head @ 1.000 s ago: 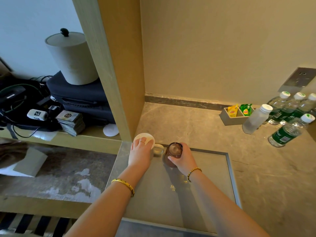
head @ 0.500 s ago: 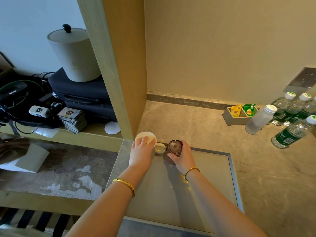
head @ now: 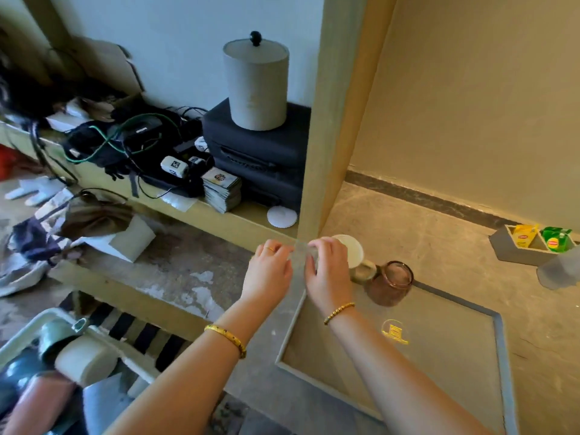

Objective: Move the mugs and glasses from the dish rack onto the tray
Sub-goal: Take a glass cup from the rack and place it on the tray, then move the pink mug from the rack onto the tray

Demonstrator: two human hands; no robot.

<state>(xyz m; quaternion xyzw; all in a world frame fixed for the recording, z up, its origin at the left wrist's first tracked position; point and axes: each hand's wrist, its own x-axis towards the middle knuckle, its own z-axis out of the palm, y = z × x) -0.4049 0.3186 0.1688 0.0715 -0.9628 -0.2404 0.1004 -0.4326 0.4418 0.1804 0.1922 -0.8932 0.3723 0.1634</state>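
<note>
Both hands are up at the far left corner of the tray (head: 499, 350). The left hand (head: 268, 271) sits just off the tray's edge, fingers gently curled; the right hand (head: 329, 271) is close beside it, fingers bent. Between them there's a pale, see-through blur, maybe a glass, but whether either hand actually grips it is impossible to tell.

Just beyond the right hand's fingers stands the white mug (head: 351, 251), upright, mouth up, a pale round rim with its body mostly hidden behind that hand. To the right of it, a small clear glass (head: 364, 271), upright, touching or nearly touching the amber glass (head: 390, 282), a squat, rounded, brownish tumbler standing open end up on the tray's corner.

Down by the left forearm, the dish rack (head: 18, 337) holds a cream mug (head: 83, 361) lying on its side, long axis roughly level, with darker cups blurred around it.
</note>
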